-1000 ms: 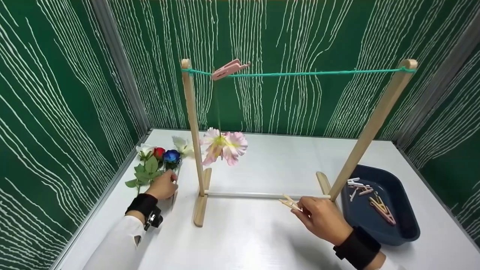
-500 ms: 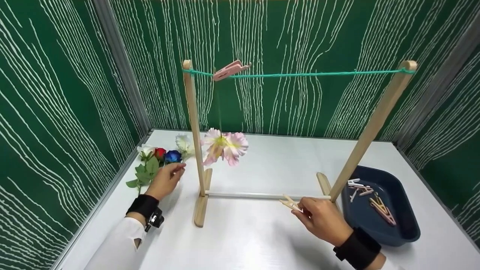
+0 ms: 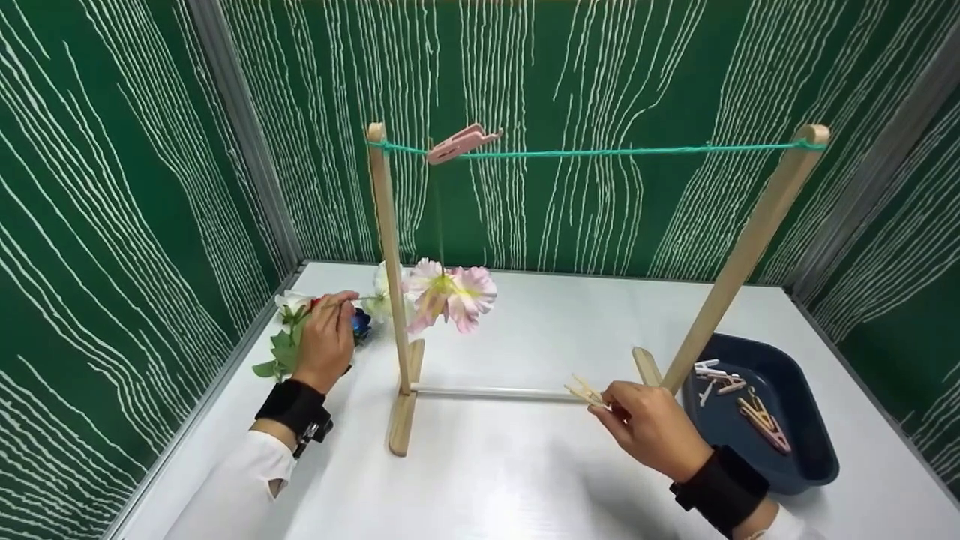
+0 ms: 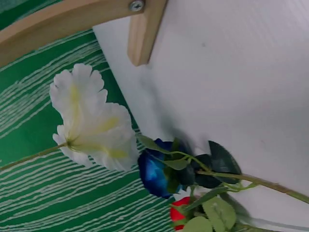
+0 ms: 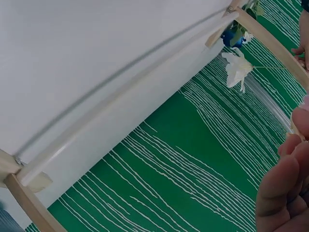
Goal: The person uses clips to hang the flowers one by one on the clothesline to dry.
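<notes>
My left hand pinches the thin stem of a white artificial flower, lifted above the roses at the table's left. Its ruffled petals show yellow streaks, and in the head view they pass partly behind the frame's left post. A blue rose and a red rose lie below that hand. My right hand pinches a light wooden clothespin in front of the frame's crossbar. From the green string, a pink clothespin holds a pink flower head down.
A wooden frame with two posts carries the string across the white table. At the right stands a dark blue tub with several clothespins in it. Green walls with white lines enclose the table.
My left hand has moved up and away over the roses, now raising the white flower by its stem. My right hand has barely shifted, with its clothespin tilted slightly differently.
</notes>
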Motion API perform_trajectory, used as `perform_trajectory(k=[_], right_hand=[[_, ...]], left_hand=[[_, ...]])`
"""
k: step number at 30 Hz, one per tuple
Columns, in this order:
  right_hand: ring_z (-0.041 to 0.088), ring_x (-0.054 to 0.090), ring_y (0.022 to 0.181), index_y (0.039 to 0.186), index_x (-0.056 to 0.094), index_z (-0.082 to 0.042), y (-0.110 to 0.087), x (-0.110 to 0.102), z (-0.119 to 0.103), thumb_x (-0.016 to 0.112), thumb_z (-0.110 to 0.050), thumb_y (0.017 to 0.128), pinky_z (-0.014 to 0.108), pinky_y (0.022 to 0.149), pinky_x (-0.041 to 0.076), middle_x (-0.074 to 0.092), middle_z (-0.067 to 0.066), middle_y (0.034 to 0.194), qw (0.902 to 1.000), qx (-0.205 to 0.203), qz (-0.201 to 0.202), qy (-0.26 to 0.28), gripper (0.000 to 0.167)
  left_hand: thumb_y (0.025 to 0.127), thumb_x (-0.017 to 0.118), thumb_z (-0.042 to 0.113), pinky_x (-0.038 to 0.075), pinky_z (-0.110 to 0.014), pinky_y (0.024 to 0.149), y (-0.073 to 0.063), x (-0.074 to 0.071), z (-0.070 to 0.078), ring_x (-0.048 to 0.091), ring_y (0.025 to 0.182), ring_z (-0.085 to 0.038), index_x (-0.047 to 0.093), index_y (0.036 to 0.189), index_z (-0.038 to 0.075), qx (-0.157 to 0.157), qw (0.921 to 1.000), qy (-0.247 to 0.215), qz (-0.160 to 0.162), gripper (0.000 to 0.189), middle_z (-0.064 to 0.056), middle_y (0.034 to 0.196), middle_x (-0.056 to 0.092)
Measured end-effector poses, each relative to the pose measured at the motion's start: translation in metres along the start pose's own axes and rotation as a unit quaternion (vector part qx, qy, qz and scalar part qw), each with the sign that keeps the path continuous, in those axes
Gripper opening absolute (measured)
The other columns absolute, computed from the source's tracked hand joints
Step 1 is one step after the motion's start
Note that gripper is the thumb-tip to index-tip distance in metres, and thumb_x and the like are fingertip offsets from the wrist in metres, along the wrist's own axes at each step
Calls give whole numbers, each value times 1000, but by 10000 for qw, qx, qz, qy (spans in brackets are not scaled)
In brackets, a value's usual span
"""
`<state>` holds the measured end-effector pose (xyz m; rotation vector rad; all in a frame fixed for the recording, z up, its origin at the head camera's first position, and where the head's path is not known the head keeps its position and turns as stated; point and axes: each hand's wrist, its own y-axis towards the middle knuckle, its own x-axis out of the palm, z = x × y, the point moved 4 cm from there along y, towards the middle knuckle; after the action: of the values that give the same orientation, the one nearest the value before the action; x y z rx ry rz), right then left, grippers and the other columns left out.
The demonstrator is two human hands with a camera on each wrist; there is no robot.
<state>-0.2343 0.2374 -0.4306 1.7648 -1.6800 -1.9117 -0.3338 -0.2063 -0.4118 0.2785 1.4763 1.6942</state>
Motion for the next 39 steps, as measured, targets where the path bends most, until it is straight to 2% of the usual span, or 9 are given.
perform_trajectory(k=[5,10,14,22,29,31,33,36,39], right_hand=[[-6,43,63,81,65,-14,8,-11,0,91,1,83,14,52,38,55,-12,70,9999,79,58,-41,30],[-5,45,62,82,66,-10,19,-29,3,89,8,80,14,51,40,58,-8,70,9992,-65,387,76,29],[-4,44,61,82,66,-10,29,-42,5,88,9,79,15,51,39,57,-8,68,9980,-292,559,-11,29],[-2,46,60,84,68,-7,46,-67,6,88,9,77,16,51,40,58,-6,68,9960,-596,567,-352,27],[0,44,61,85,68,-3,66,-88,3,88,6,81,17,52,40,58,-1,69,9934,-807,337,-748,22],[1,43,61,85,67,-3,72,-93,2,81,-8,97,18,52,40,58,0,69,9920,-945,357,-761,19],[2,43,60,85,66,-3,78,-97,1,70,-24,109,19,51,39,59,1,68,9901,-1083,398,-796,31],[3,43,60,85,66,-4,87,-103,0,53,-43,115,21,53,38,59,2,69,9883,-1199,463,-818,50],[3,43,60,85,65,-5,96,-107,-3,73,-21,107,20,53,39,59,1,69,9891,-1172,411,-792,28]], left_hand=[[101,56,-14,46,-41,87,14,-3,19,59,93,-36,71,102,-7,61,9984,-373,411,16,-22,98,63],[106,51,-10,49,-28,85,24,-1,35,62,89,-33,66,99,-7,-488,9936,-868,540,18,-19,94,63],[111,45,-8,47,-18,74,27,2,46,60,74,-22,60,101,-8,-941,9846,-1385,509,18,-17,81,61],[112,41,0,34,-25,65,25,5,83,39,68,-9,59,99,-6,-1529,9723,-1689,520,23,0,75,43],[114,34,6,34,-26,61,25,8,123,37,65,-12,52,88,-6,-2058,9489,-2375,281,34,4,73,40],[114,33,7,31,-25,57,26,9,133,33,61,-10,48,85,-4,-2153,9418,-2578,154,35,4,70,37],[115,32,8,30,-25,57,26,11,142,33,59,-9,48,84,-4,-2216,9343,-2793,1,36,5,68,36],[115,30,10,30,-24,55,25,15,156,33,57,-7,51,87,-4,-2298,9202,-3149,-344,38,6,65,36],[115,28,12,29,-23,57,25,22,167,33,56,-6,51,89,-7,-2277,9062,-3491,-718,39,6,65,35]])
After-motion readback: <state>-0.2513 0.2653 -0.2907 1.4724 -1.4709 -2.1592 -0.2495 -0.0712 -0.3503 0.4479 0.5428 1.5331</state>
